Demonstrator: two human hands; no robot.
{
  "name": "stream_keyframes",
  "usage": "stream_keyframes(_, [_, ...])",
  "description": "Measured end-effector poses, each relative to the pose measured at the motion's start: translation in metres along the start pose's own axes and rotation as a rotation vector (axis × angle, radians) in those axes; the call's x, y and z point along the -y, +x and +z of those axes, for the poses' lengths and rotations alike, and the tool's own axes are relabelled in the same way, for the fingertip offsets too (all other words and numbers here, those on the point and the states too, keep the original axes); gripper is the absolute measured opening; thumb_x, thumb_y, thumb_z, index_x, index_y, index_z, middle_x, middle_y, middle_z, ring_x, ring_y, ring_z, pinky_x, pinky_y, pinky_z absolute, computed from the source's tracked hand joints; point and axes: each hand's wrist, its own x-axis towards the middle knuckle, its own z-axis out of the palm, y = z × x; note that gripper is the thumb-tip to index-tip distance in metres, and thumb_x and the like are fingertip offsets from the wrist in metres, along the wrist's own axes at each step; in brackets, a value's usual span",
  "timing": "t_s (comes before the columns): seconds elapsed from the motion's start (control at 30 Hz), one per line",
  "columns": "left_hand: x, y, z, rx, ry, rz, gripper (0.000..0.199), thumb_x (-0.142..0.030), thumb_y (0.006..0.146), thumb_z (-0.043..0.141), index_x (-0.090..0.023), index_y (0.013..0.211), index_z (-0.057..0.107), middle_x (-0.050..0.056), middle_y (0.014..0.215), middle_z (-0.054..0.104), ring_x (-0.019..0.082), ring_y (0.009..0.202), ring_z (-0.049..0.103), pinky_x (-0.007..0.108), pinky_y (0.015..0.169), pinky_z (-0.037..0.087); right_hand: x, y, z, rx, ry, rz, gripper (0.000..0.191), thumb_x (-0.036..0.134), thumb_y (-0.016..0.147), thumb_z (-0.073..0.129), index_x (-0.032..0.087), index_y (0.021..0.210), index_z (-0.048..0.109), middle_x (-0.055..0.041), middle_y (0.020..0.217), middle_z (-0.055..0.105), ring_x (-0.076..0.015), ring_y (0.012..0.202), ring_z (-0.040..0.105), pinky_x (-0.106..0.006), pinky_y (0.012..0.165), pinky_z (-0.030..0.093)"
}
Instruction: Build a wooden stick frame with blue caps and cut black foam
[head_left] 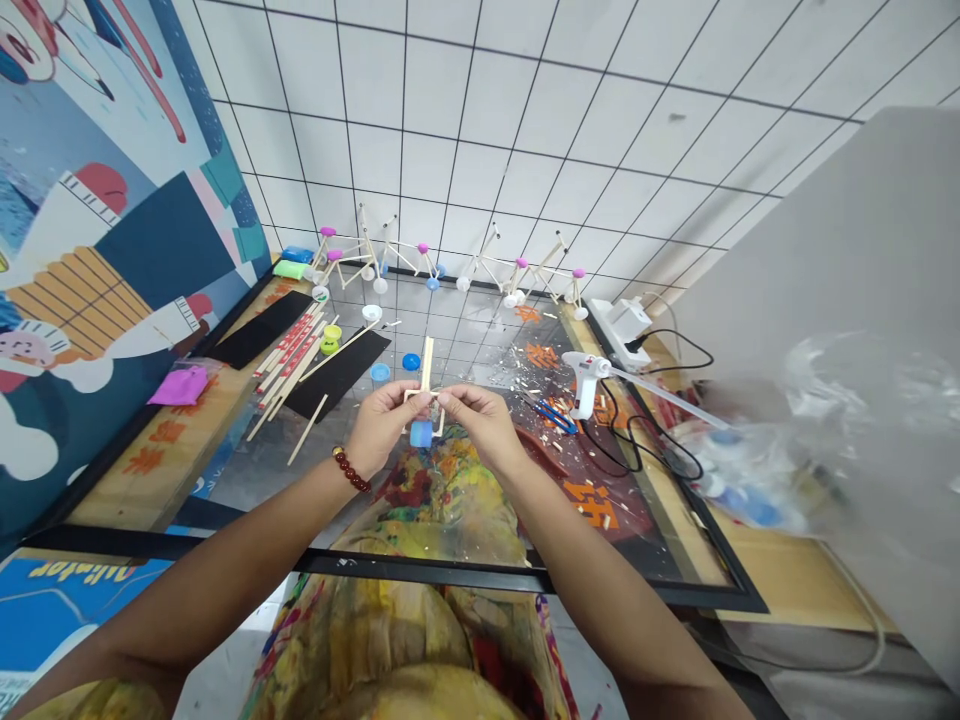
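Note:
Near the middle of the glass-topped table, both hands hold a small wooden stick frame (427, 362) with a long stick pointing away from me. A blue bottle cap (421, 433) sits at its near end. My left hand (380, 425), with a beaded bracelet on the wrist, pinches the frame from the left. My right hand (484, 420) pinches it from the right, its thumb and finger closed. The fingertips partly hide the frame's joints. Beyond the hands lie a dark blue cap (411, 361) and a light blue cap (380, 372).
A white glue gun (585, 383) and blue-handled scissors (556, 413) lie to the right among wood scraps. Wooden sticks (289, 362) and black sheets (341, 375) lie left. Stick structures (487, 262) line the wall. A power strip (619, 335) stands back right.

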Motion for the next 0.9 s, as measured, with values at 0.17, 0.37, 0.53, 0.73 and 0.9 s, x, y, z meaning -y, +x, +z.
stream_keyframes(0.17, [0.0,-0.001,-0.001,0.008,-0.008,0.044,0.029,-0.038,0.061,0.083,-0.014,0.071,0.07,0.0,0.062,0.065,0.011,0.059,0.059,0.024,0.059,0.047,-0.003,-0.001,0.002,0.032,-0.037,-0.034,0.024,0.044,0.071,0.076,0.021,0.078,0.075,-0.0011,0.078,0.072,-0.0158,0.073,0.062,-0.03,0.073,0.049])
stream_keyframes(0.37, [0.004,0.003,-0.004,0.02,-0.055,-0.03,0.029,-0.037,0.062,0.083,-0.014,0.076,0.071,0.002,0.065,0.067,0.012,0.061,0.06,0.024,0.059,0.048,-0.005,0.0,0.003,0.016,-0.019,-0.034,0.022,0.042,0.07,0.077,0.022,0.076,0.075,-0.0001,0.075,0.071,-0.0147,0.07,0.061,-0.029,0.071,0.048])
stream_keyframes(0.53, [0.006,0.006,-0.005,-0.016,-0.038,0.015,0.026,-0.034,0.062,0.082,-0.013,0.068,0.07,0.001,0.06,0.064,0.01,0.057,0.056,0.023,0.058,0.045,-0.008,0.0,0.005,0.043,0.005,-0.023,0.023,0.042,0.07,0.077,0.021,0.077,0.074,-0.0008,0.075,0.071,-0.015,0.07,0.061,-0.029,0.071,0.048])
stream_keyframes(0.73, [0.005,0.006,-0.004,-0.027,-0.059,-0.02,0.03,-0.038,0.062,0.082,-0.012,0.075,0.072,0.001,0.061,0.064,0.01,0.058,0.056,0.023,0.056,0.045,-0.012,0.001,0.005,0.024,0.041,-0.001,0.024,0.041,0.068,0.078,0.019,0.078,0.074,-0.0002,0.071,0.07,-0.0127,0.063,0.058,-0.026,0.064,0.045])
stream_keyframes(0.9, [0.005,0.007,-0.005,-0.025,-0.073,-0.023,0.028,-0.035,0.059,0.084,-0.012,0.07,0.07,0.0,0.059,0.063,0.009,0.057,0.055,0.022,0.057,0.045,-0.013,0.001,0.005,0.029,0.011,-0.007,0.023,0.041,0.068,0.078,0.019,0.075,0.074,-0.0002,0.069,0.07,-0.0126,0.062,0.057,-0.026,0.064,0.044])
